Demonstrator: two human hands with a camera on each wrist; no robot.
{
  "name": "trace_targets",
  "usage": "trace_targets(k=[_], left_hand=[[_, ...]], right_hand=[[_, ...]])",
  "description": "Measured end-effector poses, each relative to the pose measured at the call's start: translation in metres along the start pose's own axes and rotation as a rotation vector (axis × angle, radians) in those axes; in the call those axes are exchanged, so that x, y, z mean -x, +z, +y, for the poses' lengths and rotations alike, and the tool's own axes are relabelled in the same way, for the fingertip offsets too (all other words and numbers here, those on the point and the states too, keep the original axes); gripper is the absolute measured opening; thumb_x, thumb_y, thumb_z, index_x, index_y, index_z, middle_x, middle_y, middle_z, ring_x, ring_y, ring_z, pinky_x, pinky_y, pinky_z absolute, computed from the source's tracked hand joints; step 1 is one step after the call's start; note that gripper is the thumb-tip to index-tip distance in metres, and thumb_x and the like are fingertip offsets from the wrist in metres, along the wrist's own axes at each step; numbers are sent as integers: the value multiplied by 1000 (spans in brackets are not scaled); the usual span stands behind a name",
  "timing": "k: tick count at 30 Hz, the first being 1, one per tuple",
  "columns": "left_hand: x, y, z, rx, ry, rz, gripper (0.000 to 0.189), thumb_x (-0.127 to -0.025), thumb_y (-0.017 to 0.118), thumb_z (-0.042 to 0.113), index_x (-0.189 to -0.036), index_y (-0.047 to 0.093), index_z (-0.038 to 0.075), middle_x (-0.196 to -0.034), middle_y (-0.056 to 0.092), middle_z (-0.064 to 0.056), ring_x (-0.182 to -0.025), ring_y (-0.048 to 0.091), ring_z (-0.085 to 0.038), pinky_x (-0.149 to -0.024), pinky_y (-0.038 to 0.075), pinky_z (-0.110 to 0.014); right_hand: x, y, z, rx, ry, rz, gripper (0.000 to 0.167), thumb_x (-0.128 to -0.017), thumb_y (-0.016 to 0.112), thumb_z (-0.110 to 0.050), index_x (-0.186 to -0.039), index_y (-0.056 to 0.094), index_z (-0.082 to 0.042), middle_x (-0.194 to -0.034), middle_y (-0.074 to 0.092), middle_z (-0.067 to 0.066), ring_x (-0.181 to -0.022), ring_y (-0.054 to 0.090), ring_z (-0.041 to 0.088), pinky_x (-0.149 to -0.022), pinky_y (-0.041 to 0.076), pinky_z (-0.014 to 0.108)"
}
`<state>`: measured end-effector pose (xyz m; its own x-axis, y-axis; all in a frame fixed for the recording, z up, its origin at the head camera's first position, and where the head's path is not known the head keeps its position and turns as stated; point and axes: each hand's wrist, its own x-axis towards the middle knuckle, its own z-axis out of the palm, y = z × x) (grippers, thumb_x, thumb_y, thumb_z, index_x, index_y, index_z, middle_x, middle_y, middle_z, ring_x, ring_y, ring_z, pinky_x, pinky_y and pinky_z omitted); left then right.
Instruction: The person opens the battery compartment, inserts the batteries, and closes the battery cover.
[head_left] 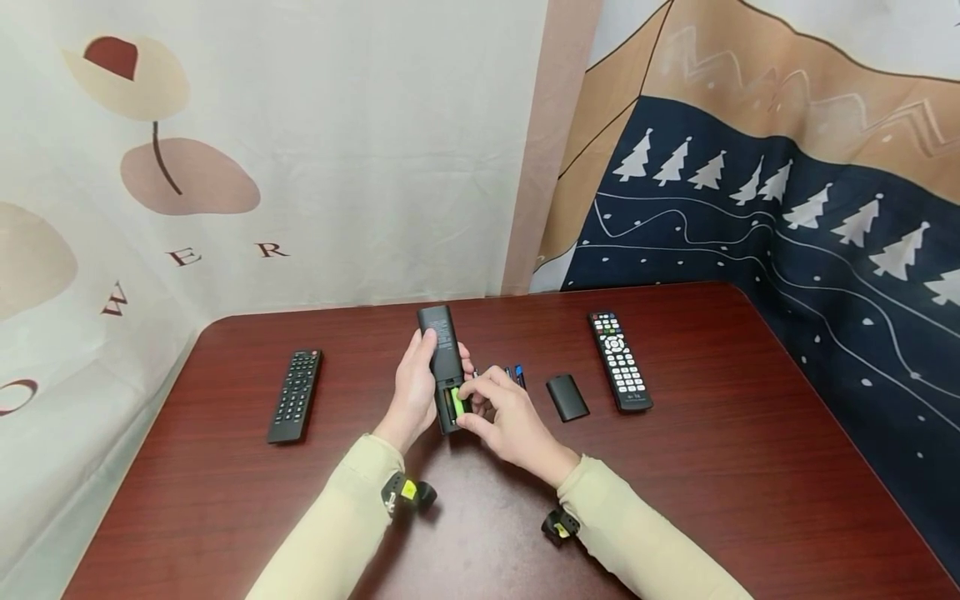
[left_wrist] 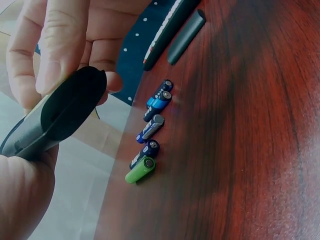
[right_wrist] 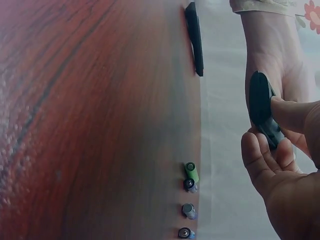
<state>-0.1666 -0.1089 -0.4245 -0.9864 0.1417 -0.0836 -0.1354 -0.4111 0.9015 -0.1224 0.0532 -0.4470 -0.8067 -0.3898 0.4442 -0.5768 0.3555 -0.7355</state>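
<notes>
A black remote control (head_left: 444,346) is held back side up by my left hand (head_left: 412,385), thumb on its back and fingers at the far edge. Its battery compartment is uncovered at the near end, and a green battery (head_left: 457,403) lies in it. My right hand (head_left: 513,421) has its thumb and index finger at that battery, seemingly pinching it; the exact contact is partly hidden. In the left wrist view the remote's end (left_wrist: 75,105) faces the camera and hides the compartment. The right wrist view shows the right thumb (right_wrist: 292,115) against the remote (right_wrist: 262,105).
Several batteries lie on the table beyond the hands, among them a green one (left_wrist: 141,170) and a blue one (left_wrist: 157,105). To their right are a black battery cover (head_left: 567,397) and a remote with white buttons (head_left: 620,362). Another black remote (head_left: 295,397) lies left.
</notes>
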Motion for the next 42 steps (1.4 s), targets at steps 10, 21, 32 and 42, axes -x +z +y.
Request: trace_targets(k=[10,21,32,42], left_hand=[[0,1,0,7,10,-5,32,-114,25,33,-134,39,11,-94,62,-8,-74,66,-18,-61,56,-31],[0,-4,-1,-12,5,0,32,-115,25,33,-131,39,11,-95,62,-8,-75,65,-17,-60,56,-30],[0,-10,-2,-15,-11,10,34,-115,23,33,-136,38,12,-94,62,-9,-76,64,-18,-63,56,-31],[-1,-14,0,-18,-25,11,35,-114,25,35,-139,36,12,-95,62,-9,-76,64,-20,-68,58,-32]], right_hand=[[-2,1,-2,3,42,6,21,-87,80,0,-104,68,-6,-91,51,5,-81,56,15,-70,56,22],[0,3,-1,-2,24,-11,20,-89,78,-1,-107,68,-5,-97,55,9,-83,61,17,-71,59,28],[0,4,3,-19,26,-41,22,-90,76,2,-111,69,-2,-100,57,11,-84,67,18,-71,59,27],[0,2,7,20,5,-40,24,-90,77,1,-112,69,-2,-102,59,9,-83,67,17,-70,59,27]])
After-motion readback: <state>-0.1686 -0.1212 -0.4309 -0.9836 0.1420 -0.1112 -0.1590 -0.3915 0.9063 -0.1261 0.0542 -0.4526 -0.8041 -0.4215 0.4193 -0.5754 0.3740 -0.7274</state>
